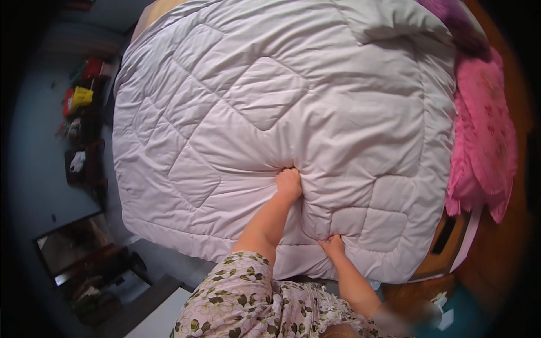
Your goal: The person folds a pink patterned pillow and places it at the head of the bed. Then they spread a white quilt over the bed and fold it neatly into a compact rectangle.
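Observation:
A pale pinkish-white quilted comforter is spread over the bed, with stitched square patterns and many wrinkles. My left hand is closed in a fist on the comforter near its middle, and folds run outward from where it grips. Lower and to the right, my right hand pinches the comforter near its front edge. Between the two hands the fabric is raised in a soft ridge. The fingertips of both hands are partly hidden by the cloth.
Bright pink folded bedding hangs at the right side, below a purple cloth. A wooden bed corner shows at the lower right. Dark furniture with a mirror and colourful bags stand along the left.

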Motion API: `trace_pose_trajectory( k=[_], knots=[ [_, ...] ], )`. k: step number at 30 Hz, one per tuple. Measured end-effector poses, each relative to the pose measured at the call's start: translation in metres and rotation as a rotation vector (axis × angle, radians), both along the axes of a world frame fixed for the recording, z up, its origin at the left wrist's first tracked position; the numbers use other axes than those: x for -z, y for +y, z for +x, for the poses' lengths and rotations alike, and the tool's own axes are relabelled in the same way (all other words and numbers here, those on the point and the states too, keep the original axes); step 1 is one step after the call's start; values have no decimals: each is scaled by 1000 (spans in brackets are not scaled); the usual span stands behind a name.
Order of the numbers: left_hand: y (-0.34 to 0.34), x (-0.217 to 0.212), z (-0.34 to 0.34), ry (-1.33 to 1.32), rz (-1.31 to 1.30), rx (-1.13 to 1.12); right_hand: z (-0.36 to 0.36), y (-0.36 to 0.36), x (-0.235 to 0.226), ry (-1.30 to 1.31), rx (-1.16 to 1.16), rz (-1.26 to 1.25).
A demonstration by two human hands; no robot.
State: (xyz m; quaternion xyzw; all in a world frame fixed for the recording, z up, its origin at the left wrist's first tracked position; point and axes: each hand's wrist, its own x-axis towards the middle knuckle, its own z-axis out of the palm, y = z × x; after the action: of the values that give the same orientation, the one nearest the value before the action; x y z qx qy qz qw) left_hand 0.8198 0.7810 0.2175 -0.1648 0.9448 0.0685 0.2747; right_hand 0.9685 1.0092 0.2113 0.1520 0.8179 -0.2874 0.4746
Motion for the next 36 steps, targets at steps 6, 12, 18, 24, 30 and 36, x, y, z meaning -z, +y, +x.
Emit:
trace_pose_trajectory(
  k=[6, 12, 18, 24, 30, 36],
  knots=[
    [0, 13, 5, 23, 48, -30, -56, 27, -11, -653, -228, -574],
    [-3, 8, 7, 35, 27, -24, -318, -17, -83, 134, 235, -867],
    [-2, 11, 4, 45, 16, 14, -499, -47, -39, 640, 753, -955],
    [0, 13, 1, 18, -13, 6, -578, -69, -11, 581, 1035, -1305],
    [-3, 13, 3, 62, 25, -5, -604, -88, -29, 413, 1153, -1362],
    [-3, 12, 5, 45, 28, 0, -493, -109, -100, 333, 652, -1312]
  ],
)
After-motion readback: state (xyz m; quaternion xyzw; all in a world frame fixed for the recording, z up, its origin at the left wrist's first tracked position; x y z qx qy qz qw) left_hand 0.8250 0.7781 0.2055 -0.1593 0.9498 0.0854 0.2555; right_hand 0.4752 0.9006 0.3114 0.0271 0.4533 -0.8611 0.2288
